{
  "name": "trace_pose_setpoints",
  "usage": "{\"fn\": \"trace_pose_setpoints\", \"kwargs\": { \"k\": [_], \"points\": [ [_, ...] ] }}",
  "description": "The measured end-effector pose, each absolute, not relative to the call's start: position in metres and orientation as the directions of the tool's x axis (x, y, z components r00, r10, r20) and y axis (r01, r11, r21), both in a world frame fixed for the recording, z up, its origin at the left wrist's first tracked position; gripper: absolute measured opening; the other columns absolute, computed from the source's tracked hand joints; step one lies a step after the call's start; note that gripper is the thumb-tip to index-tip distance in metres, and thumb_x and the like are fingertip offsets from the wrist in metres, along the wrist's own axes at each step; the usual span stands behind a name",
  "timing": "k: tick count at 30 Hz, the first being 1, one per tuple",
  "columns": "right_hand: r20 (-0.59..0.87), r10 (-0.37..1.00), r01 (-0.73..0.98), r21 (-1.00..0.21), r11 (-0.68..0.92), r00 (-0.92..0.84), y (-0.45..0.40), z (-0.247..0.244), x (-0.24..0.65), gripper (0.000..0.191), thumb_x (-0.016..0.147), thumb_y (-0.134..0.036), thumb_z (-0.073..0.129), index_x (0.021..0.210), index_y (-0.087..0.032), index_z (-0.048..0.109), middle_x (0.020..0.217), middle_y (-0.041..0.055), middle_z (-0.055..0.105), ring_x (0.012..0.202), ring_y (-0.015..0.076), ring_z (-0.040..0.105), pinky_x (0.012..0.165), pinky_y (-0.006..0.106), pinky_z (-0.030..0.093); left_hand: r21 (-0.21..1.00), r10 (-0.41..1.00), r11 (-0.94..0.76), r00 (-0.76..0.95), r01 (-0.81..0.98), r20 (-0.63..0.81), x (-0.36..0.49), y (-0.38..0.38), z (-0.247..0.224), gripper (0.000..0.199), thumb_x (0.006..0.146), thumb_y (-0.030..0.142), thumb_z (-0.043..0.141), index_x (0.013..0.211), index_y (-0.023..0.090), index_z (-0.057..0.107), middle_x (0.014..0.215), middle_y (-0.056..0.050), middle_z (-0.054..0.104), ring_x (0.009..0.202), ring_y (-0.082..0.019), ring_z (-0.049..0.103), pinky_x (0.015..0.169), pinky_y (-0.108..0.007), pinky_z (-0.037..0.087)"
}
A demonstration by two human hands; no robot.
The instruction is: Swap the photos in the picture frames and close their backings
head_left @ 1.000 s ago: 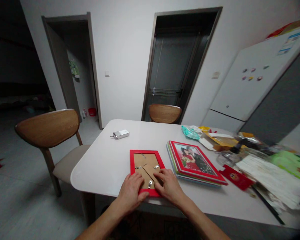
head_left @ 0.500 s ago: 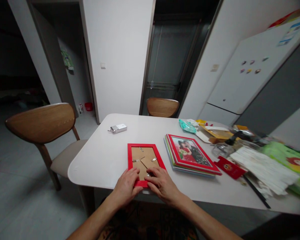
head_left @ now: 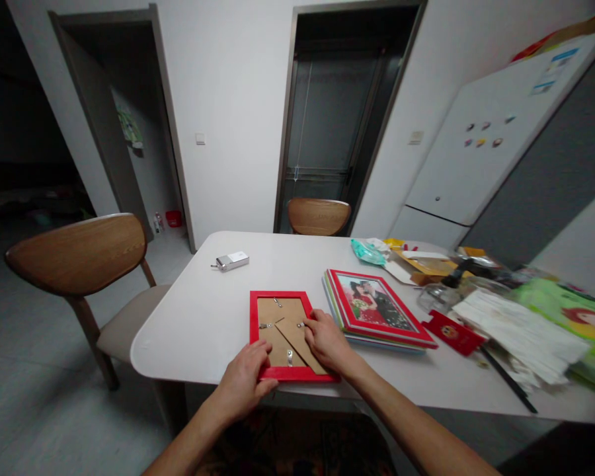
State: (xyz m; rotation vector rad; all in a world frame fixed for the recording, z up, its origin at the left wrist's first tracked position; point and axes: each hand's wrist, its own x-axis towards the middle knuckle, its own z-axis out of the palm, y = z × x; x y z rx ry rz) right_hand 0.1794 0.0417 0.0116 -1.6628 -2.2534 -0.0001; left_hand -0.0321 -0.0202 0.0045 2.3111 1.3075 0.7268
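Observation:
A red picture frame lies face down at the table's near edge, its brown backing board showing with a slit-like support flap. Small metal clips sit around the board, the bottom one in plain sight. My left hand grips the frame's lower left corner, thumb along the front edge and fingers on top. On the right side, my right hand is closed over the frame's edge, fingertips at the right metal clip. Its palm hides part of the red border.
To the right lies a stack of frames with a red photo frame on top. Beyond are a red envelope, white tissues, a black stick and wrappers. A small silver device lies at the back left.
My right hand has moved from the bottom clip up and right to the right clip, uncovering the bottom clip. My left hand stays at the lower left corner.

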Motion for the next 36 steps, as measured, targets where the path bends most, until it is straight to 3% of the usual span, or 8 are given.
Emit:
{"fn": "trace_pose_setpoints", "kwargs": {
  "k": [7, 10, 13, 17, 23, 31, 36],
  "points": [
    [0.239, 0.941, 0.937, -0.198, 0.290, -0.240, 0.039, 0.010, 0.182, 0.026, 0.079, -0.021, 0.036, 0.078, -0.013, 0.061, 0.088, 0.0088, 0.051, 0.083, 0.0158, 0.046, 0.078, 0.025, 0.033, 0.591, 0.871, -0.481, 0.427, 0.648, 0.241, -0.031, -0.024, 0.006, 0.023, 0.068, 0.023, 0.059, 0.090, 0.019, 0.055, 0.120, -0.008, 0.049, 0.115, -0.023, 0.039, 0.097, -0.042, 0.032],
    [0.274, 0.929, 0.941, -0.158, 0.298, -0.248, 0.035, 0.014, 0.173, 0.025, 0.079, -0.023, 0.039, 0.086, -0.015, 0.061, 0.098, 0.0096, 0.052, 0.091, 0.0181, 0.044, 0.081, 0.028, 0.031, 0.588, 0.870, -0.484, 0.427, 0.648, 0.245, -0.031, -0.024, 0.006, 0.023, 0.067, 0.022, 0.059, 0.089, 0.019, 0.055, 0.120, -0.008, 0.049, 0.115, -0.023, 0.039, 0.097, -0.041, 0.032],
    [0.322, 0.887, 0.893, -0.196, 0.405, -0.332, 0.033, 0.018, 0.150, 0.027, 0.082, -0.025, 0.036, 0.095, -0.019, 0.059, 0.103, 0.0080, 0.051, 0.094, 0.0171, 0.043, 0.081, 0.028, 0.031, 0.578, 0.866, -0.491, 0.436, 0.652, 0.244, -0.031, -0.023, 0.004, 0.022, 0.067, 0.021, 0.059, 0.089, 0.018, 0.055, 0.119, -0.009, 0.050, 0.115, -0.022, 0.039, 0.097, -0.040, 0.032],
    [0.266, 0.846, 0.803, -0.279, 0.527, -0.463, 0.042, 0.020, 0.117, 0.023, 0.080, -0.025, 0.040, 0.084, -0.019, 0.062, 0.086, 0.0055, 0.056, 0.084, 0.0147, 0.047, 0.075, 0.026, 0.033, 0.579, 0.863, -0.499, 0.431, 0.645, 0.263, -0.031, -0.021, 0.002, 0.027, 0.067, 0.020, 0.058, 0.094, 0.018, 0.053, 0.119, -0.009, 0.049, 0.114, -0.021, 0.039, 0.097, -0.038, 0.033],
    [0.204, 0.880, 0.799, -0.368, 0.475, -0.429, 0.060, 0.016, 0.104, 0.022, 0.074, -0.023, 0.045, 0.066, -0.017, 0.065, 0.072, 0.0048, 0.059, 0.073, 0.0139, 0.050, 0.071, 0.024, 0.034, 0.596, 0.859, -0.503, 0.438, 0.625, 0.265, -0.032, -0.022, 0.004, 0.030, 0.068, 0.020, 0.057, 0.097, 0.017, 0.051, 0.119, -0.010, 0.048, 0.113, -0.020, 0.040, 0.097, -0.036, 0.033],
    [0.081, 0.930, 0.805, -0.478, 0.351, -0.358, 0.078, 0.013, 0.101, 0.015, 0.067, -0.018, 0.050, 0.069, -0.016, 0.065, 0.066, 0.0024, 0.064, 0.060, 0.0107, 0.053, 0.054, 0.019, 0.035, 0.614, 0.866, -0.490, 0.423, 0.618, 0.265, -0.031, -0.022, 0.000, 0.033, 0.067, 0.019, 0.058, 0.099, 0.016, 0.052, 0.120, -0.010, 0.048, 0.114, -0.021, 0.040, 0.096, -0.037, 0.032],
    [0.042, 0.939, 0.787, -0.535, 0.309, -0.340, 0.084, 0.012, 0.100, 0.010, 0.063, -0.018, 0.056, 0.068, -0.016, 0.065, 0.063, 0.0005, 0.064, 0.057, 0.0100, 0.054, 0.050, 0.018, 0.035, 0.622, 0.868, -0.489, 0.412, 0.612, 0.277, -0.031, -0.024, 0.001, 0.031, 0.068, 0.020, 0.057, 0.098, 0.017, 0.053, 0.119, -0.009, 0.049, 0.113, -0.021, 0.040, 0.096, -0.038, 0.033]
  ]
}}
